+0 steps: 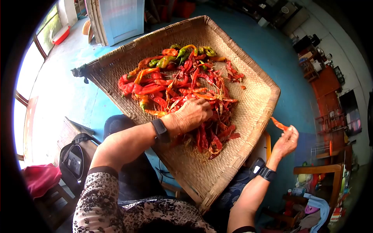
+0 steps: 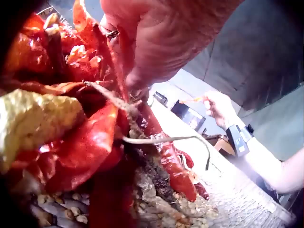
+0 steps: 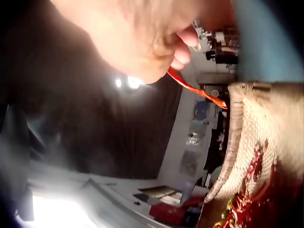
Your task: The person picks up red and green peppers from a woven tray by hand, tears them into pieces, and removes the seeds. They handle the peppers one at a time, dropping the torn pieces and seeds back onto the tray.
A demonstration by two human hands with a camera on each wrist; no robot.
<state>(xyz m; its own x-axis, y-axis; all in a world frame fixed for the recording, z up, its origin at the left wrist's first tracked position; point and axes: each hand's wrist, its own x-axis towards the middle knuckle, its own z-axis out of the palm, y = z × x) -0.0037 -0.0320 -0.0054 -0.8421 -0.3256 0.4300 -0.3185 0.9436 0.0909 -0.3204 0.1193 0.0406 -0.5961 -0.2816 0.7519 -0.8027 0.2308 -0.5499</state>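
A square woven basket tray (image 1: 186,171) holds a heap of red chili peppers (image 1: 153,88), some wrinkled and dried, with green ones (image 1: 166,61) along its far side. My left hand (image 1: 194,113) bends down into the dried part of the heap. In the left wrist view, its fingers (image 2: 147,71) touch red dried chilies (image 2: 90,152) and thin stems; the fingertips are partly hidden, and I cannot tell whether they grip one. Out past the tray's right edge, my right hand (image 1: 285,141) pinches one slender red chili pepper (image 1: 279,124) by an end, its other end pointing away.
Loose seeds (image 2: 71,211) lie on the weave under the chilies. The tray is over the person's lap. A black bag (image 1: 75,161) is at the left, and a wooden chair (image 1: 318,171) with cloths stands at the right. Blue floor (image 1: 248,42) shows beyond the tray.
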